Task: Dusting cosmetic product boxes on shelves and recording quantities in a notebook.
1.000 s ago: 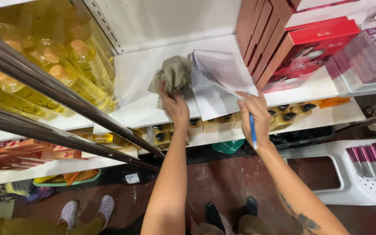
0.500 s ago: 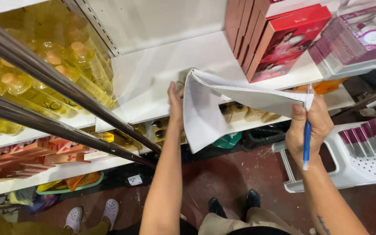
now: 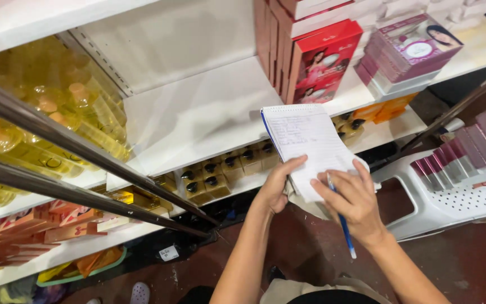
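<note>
White shelf [image 3: 198, 112] — red boxes [image 3: 319, 62], pink boxes [image 3: 412, 53], yellow bottles [image 3: 57, 112] on it

Clear plastic bottles of yellow oil [image 3: 57, 118] are stacked at the left on a white metal shelf [image 3: 198, 118]. Tall red cardboard boxes [image 3: 316, 59] are stood upright beside flat pink packets [image 3: 406, 53]. A white perforated plastic stool [image 3: 451, 202] is placed on the dark red floor [image 3: 310, 253].

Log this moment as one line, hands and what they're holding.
left hand: holds spiral notepad | right hand: holds blue pen, touching notepad | backdrop: white shelf, red boxes
</note>
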